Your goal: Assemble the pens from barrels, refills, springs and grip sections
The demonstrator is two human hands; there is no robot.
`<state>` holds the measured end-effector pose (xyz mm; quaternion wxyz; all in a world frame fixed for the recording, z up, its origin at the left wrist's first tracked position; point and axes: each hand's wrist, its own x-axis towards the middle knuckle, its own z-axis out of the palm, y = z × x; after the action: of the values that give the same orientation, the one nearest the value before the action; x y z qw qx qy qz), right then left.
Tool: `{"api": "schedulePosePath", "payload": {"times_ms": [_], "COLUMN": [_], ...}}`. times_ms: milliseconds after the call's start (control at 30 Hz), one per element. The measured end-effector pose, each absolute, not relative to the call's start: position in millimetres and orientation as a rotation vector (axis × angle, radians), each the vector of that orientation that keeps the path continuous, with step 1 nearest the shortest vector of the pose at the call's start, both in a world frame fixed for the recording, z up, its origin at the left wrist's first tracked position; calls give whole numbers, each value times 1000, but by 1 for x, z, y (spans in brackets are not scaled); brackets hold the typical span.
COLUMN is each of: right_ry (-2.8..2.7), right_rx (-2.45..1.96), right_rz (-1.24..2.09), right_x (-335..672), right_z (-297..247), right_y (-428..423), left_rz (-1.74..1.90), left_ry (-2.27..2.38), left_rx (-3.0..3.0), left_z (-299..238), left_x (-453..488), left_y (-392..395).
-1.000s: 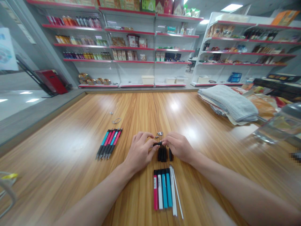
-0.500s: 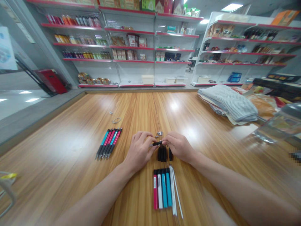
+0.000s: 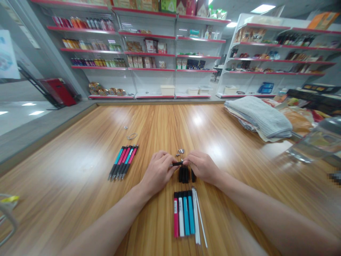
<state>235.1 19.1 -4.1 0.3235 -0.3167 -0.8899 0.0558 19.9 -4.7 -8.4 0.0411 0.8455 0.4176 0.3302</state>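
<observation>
My left hand [image 3: 158, 172] and my right hand [image 3: 203, 166] meet above the wooden table [image 3: 80, 170], both pinched on a short black pen part [image 3: 178, 163] held level between them. Just under it lie several more black pen parts [image 3: 185, 174]. Small metal tips [image 3: 180, 152] sit a little beyond my fingers. Nearer to me lie a row of pen barrels in red, white and teal [image 3: 183, 214] and thin white refills [image 3: 198, 217]. A bundle of assembled teal and pink pens [image 3: 124, 161] rests to the left.
A metal ring [image 3: 131, 136] and a tiny part lie farther out on the table. Folded striped cloth [image 3: 259, 115] and a clear plastic container [image 3: 314, 142] occupy the right side. Shop shelves [image 3: 149, 53] stand behind; the table's left edge borders a grey floor.
My left fingers have curled closer round the end of the black pen part; both hands have sunk very slightly toward me. Everything else on the table stays put.
</observation>
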Motion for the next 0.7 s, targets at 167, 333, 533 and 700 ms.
{"api": "schedulePosePath", "payload": {"times_ms": [167, 333, 533, 700], "right_ry": [-2350, -2356, -2344, -2317], "right_rx": [-831, -810, -823, -820], "right_rz": [145, 161, 208, 213], "right_x": [234, 233, 234, 234], "right_z": [-6, -5, -6, -7], "right_y": [18, 17, 19, 19], "left_rz": [990, 998, 1023, 1038], "left_ry": [1250, 1214, 1228, 1294], "left_rx": [2594, 2625, 2632, 2630], "left_z": [-6, -3, -6, -4], "left_x": [21, 22, 21, 21], "left_y": [-7, -9, -7, -8]}}
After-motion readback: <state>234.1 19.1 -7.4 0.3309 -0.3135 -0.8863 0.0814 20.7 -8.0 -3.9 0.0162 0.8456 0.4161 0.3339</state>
